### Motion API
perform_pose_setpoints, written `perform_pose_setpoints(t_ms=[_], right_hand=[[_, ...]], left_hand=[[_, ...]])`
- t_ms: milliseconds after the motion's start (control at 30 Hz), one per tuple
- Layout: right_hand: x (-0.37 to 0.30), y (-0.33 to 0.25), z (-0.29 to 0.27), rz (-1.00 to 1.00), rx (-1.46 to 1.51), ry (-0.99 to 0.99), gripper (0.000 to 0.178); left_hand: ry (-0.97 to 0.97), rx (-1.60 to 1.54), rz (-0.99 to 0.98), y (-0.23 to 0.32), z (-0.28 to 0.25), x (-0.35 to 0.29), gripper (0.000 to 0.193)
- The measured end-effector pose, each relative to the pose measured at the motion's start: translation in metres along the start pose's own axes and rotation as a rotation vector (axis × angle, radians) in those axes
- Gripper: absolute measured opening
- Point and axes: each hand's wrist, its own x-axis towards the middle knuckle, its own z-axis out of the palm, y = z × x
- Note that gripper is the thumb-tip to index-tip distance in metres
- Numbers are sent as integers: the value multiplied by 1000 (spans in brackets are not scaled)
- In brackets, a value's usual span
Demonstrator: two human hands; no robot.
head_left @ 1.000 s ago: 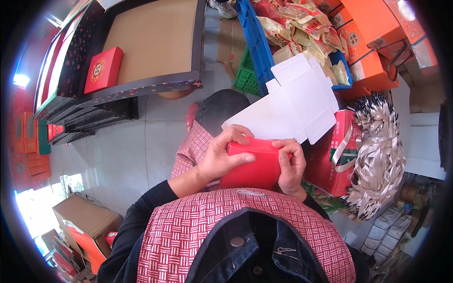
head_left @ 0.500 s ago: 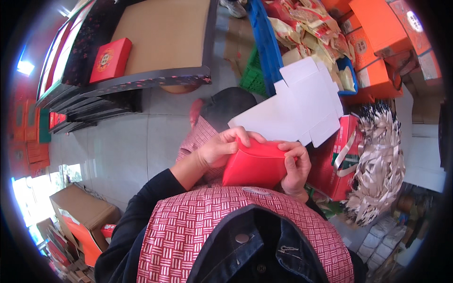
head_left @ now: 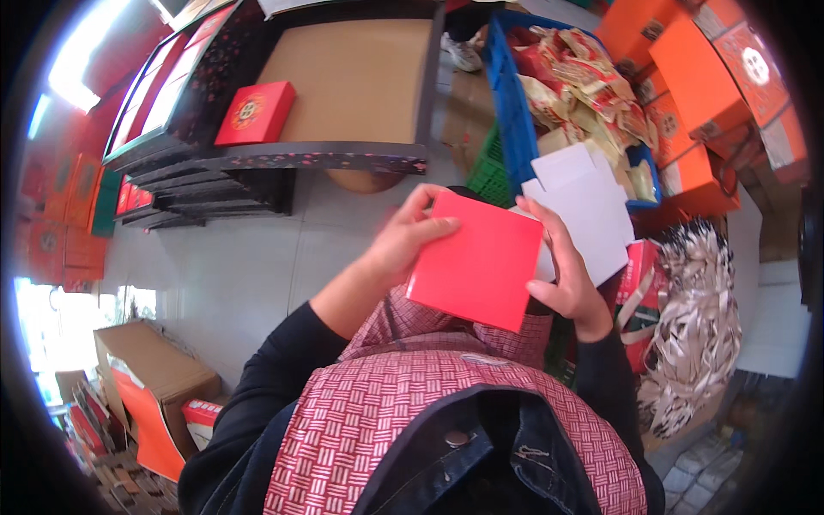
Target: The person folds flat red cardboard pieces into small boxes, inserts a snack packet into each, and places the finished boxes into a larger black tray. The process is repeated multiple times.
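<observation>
A flat, square red box [head_left: 476,262] is held up in front of my lap, its plain face turned upward. My left hand [head_left: 408,236] grips it at the upper left, thumb on top and fingers behind the edge. Along the right side, my right hand [head_left: 571,275] holds the box with its fingers at the upper corner and thumb lower down. Just beyond my right hand lies an unfolded white carton blank [head_left: 588,206], partly covered by that hand. A finished red box [head_left: 256,113] with a gold round emblem rests in the black-edged tray [head_left: 352,81] at the far left.
A blue crate [head_left: 506,103] full of wrapped packets [head_left: 592,86] stands ahead on the right, with a green crate [head_left: 489,167] beside it. Orange boxes [head_left: 695,77] are stacked farther right. A bundle of pale ribbons [head_left: 691,335] lies near my right arm, and a cardboard carton [head_left: 159,365] at left.
The red box has tilted so its broad face shows, and moved slightly away from my body. Both hands have shifted to its opposite sides.
</observation>
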Motion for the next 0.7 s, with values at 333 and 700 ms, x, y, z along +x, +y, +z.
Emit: perform_pose_setpoints(t_ms=[333,700], right_hand=[[44,-21,-22,-324,-596,-179,78],[34,9,36,422,734,137,43]], left_hand=[[99,-180,-129,20,-5,3,26],[67,-14,35,26,-4,-19,55]])
